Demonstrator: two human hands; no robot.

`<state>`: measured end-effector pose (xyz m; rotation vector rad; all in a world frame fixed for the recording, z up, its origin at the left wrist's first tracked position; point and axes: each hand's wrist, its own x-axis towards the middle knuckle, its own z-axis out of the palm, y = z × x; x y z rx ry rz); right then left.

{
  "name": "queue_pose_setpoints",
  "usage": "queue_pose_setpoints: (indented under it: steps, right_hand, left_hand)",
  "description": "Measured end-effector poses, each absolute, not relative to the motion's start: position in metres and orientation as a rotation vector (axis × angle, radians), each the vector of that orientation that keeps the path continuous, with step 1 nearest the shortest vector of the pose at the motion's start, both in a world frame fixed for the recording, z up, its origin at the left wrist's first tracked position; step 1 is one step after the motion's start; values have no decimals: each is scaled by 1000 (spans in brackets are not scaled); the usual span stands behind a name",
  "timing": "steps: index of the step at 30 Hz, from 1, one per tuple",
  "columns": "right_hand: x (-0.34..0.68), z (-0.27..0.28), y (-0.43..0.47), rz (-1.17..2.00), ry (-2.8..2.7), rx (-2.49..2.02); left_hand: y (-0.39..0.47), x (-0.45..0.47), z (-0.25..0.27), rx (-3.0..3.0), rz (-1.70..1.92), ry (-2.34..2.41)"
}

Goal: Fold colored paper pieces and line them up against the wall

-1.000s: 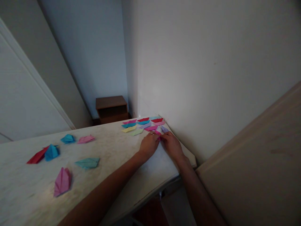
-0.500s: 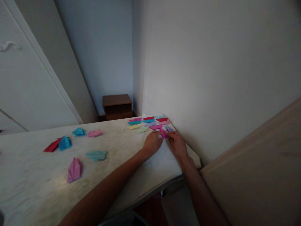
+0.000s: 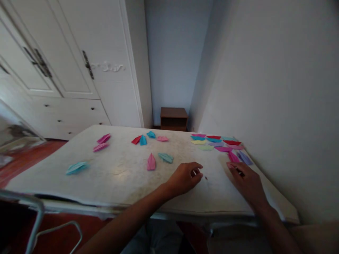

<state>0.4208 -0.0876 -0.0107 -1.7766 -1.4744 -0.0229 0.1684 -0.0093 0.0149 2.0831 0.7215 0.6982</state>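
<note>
My right hand is at the right end of the table, its fingers closed at the near end of a magenta folded paper boat. A lavender folded paper lies just right of it. My left hand hovers over the table with thumb and fingers apart and nothing between them. Beyond the hands, several flat paper boats lie in close rows, among them a yellow one, a pale green one and a red one.
More folded papers are scattered leftward: a pink one, a teal one, a blue one and a turquoise one. A wall borders the table on the right. A metal frame stands front left.
My view has swung left, bringing more table and the wardrobe into sight. My left hand has let go of the magenta paper boat and moved left; my right hand stays beside it.
</note>
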Motion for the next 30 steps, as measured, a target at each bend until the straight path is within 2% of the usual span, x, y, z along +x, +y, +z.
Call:
queue_pose_setpoints:
  steps: [9, 18, 25, 30]
  right_hand:
    - [296, 16, -32, 243, -1869, -1514]
    - [241, 5, 45, 375, -2126, -1629]
    - [230, 14, 46, 635, -1916, -1724]
    - [218, 19, 26, 967, -1684, -1470]
  left_hand:
    - [-16, 67, 3, 1846, 933, 1045]
    - [-15, 31, -6, 1426, 1111, 1044]
    - [-15, 30, -2, 1385, 1140, 1024]
    - [-14, 34, -2, 1354, 1190, 1044]
